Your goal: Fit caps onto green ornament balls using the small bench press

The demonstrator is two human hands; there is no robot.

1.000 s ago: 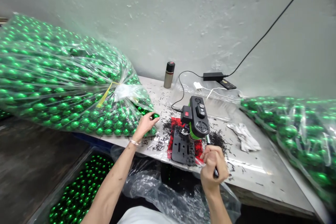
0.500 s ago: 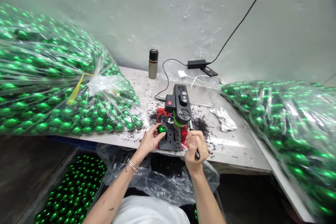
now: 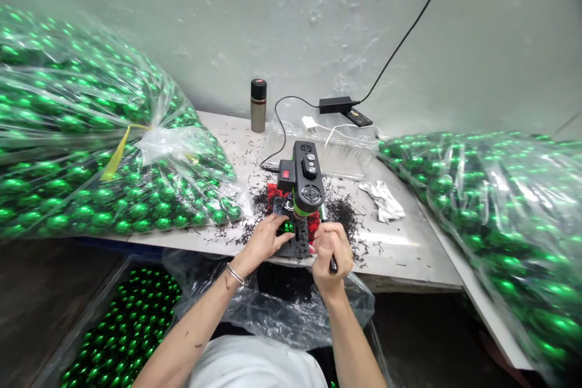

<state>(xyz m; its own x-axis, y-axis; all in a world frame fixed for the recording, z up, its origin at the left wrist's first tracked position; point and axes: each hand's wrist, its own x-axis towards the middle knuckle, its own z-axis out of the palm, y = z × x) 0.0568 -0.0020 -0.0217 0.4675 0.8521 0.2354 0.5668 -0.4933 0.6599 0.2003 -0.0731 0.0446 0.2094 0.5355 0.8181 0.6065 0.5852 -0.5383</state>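
Observation:
Thumb and fingers of my left hand (image 3: 266, 239) are closed around a shiny green ball (image 3: 287, 227), held at the base of a small black machine (image 3: 308, 177). My right hand (image 3: 332, 253) is wrapped round a black-ended lever (image 3: 333, 265) on the machine's right side. Red material (image 3: 313, 224) lies beside the machine's base. Many short black bits (image 3: 343, 212) are scattered around it on the white table (image 3: 409, 260).
Large clear bags of green balls stand left (image 3: 91, 163) and right (image 3: 500, 224). Behind the machine are a bottle (image 3: 258, 106), a clear plastic tray (image 3: 350, 160) and a black power adapter (image 3: 336, 105). A white glove (image 3: 384, 200) lies right. More green balls (image 3: 122, 327) sit below left.
My left hand and the green ball have moved slightly right relative to the machine, further over its base. The whole view has shifted a little. My right hand remains on the lever.

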